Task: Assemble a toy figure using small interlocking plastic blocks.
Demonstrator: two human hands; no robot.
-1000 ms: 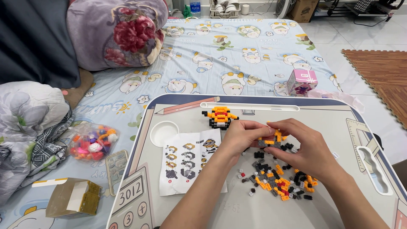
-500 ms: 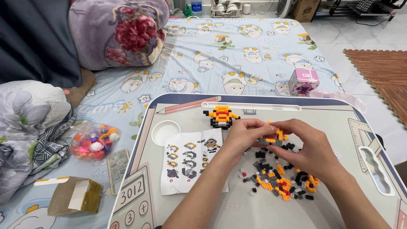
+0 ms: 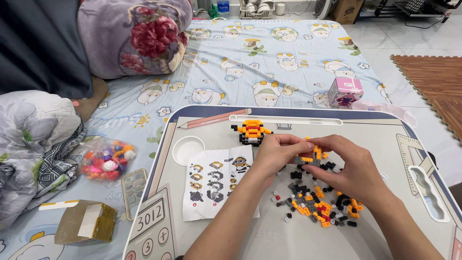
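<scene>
Left hand (image 3: 278,153) and right hand (image 3: 353,167) meeting over a grey lap table with rounded corners (image 3: 385,126), fingertips pinched together from both sides on a small half-built block piece of orange and grey plastic bricks (image 3: 312,157). Piece mostly covered by the fingers: orange studs showing on top, a grey layer beneath, overall shape impossible to tell. Held just above the tabletop, near the table's middle, directly over a loose scatter of tiny orange, black and grey bricks (image 3: 317,204), some red and white bits among them.

Just beyond the hands, toward the far edge, a finished little block model in orange, black and white stripes (image 3: 251,131), standing upright, apart from both hands. Left of the hands, a white folded instruction sheet with printed build steps (image 3: 216,185), lying flat beside a round white recess in the tabletop (image 3: 187,149).

Off the table, on a pale blue cartoon-print bedsheet (image 3: 250,62): a clear plastic bag of mixed coloured bricks (image 3: 107,159), an opened brown cardboard box (image 3: 86,222), a small pink cube box (image 3: 345,92).
</scene>
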